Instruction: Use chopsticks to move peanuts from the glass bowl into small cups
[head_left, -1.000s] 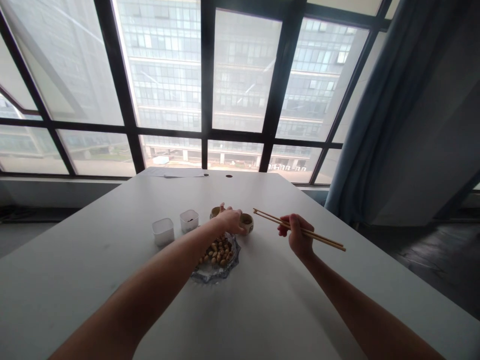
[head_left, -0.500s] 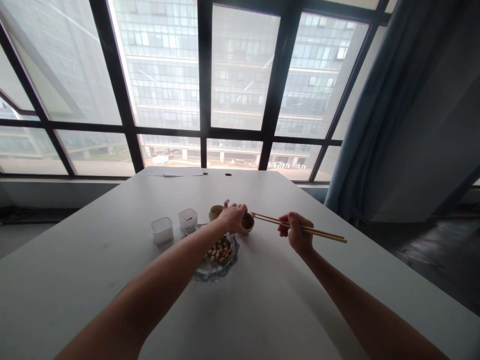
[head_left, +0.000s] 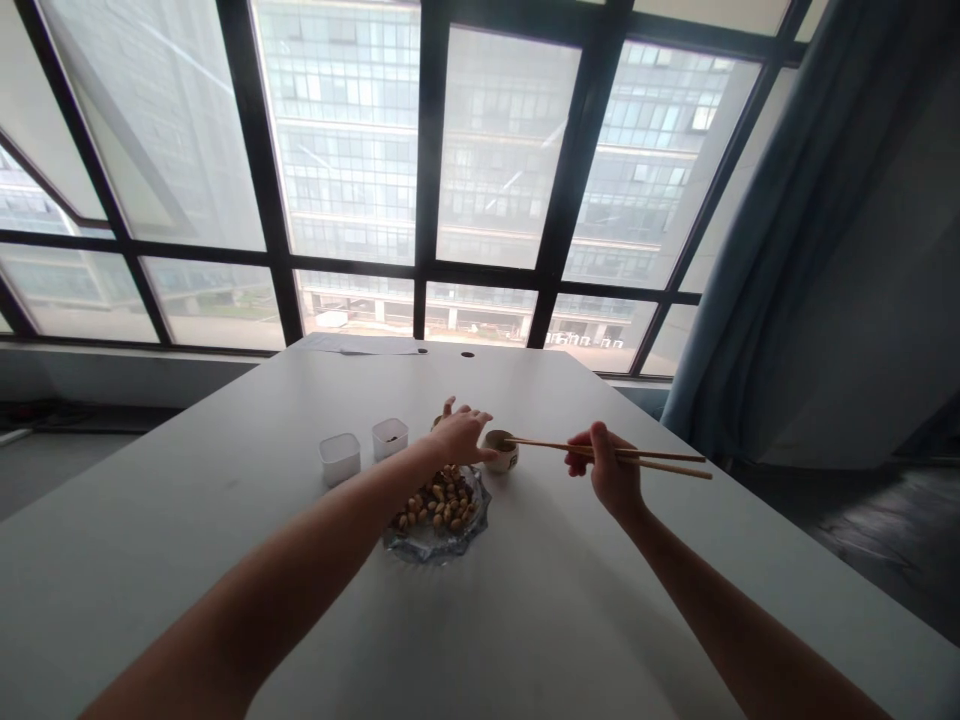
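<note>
My right hand grips a pair of wooden chopsticks whose tips reach over a small brown-rimmed cup. My left hand rests beside that cup with fingers partly spread, touching its left side and covering a second small cup behind it. Just below the left hand lies a glass dish full of peanuts. Two small white square containers stand to the left of the dish.
Everything sits on a long white table. A sheet of paper and a round cable hole lie at its far end by the large window. A blue-grey curtain hangs at the right.
The chopsticks have levelled out and moved left until their tips reach the small cup. My left hand has stayed at the cup, fingers now a little more spread. The camera shifted slightly.
</note>
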